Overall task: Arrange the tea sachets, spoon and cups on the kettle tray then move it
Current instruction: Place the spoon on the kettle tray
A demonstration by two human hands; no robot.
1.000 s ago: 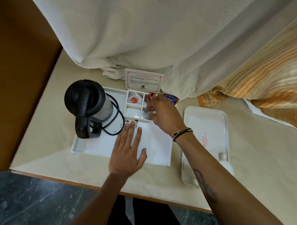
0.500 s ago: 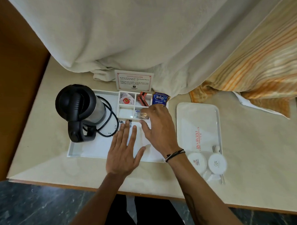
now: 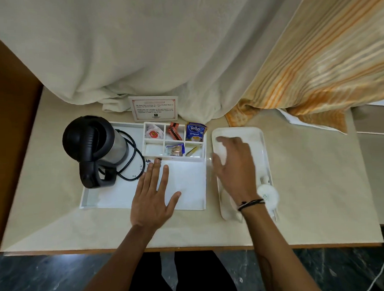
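Note:
The white kettle tray (image 3: 188, 189) lies on the beige table with a black and steel kettle (image 3: 92, 147) at its left. Its compartments hold sachets: a blue Tetley sachet (image 3: 195, 132), an orange sachet (image 3: 174, 131), a white-red sachet (image 3: 154, 132) and a clear-wrapped packet (image 3: 175, 149). My left hand (image 3: 154, 191) rests flat and open on the tray floor. My right hand (image 3: 233, 165) hovers open, blurred, over a second white tray (image 3: 259, 138) to the right. An upturned white cup (image 3: 268, 196) sits by my right wrist; another is hidden under my arm. A spoon (image 3: 275, 214) pokes out beside it.
A printed card (image 3: 154, 108) stands behind the kettle tray. White cloth (image 3: 139, 59) and a striped orange cloth (image 3: 326, 62) hang over the table's back. The kettle's black cord (image 3: 134, 156) coils on the tray. A brown wooden panel (image 3: 7, 109) borders the left.
My right hand has left the sachet compartments and moved right over the second tray. The left hand stays flat on the kettle tray. The view has shifted, showing the cups.

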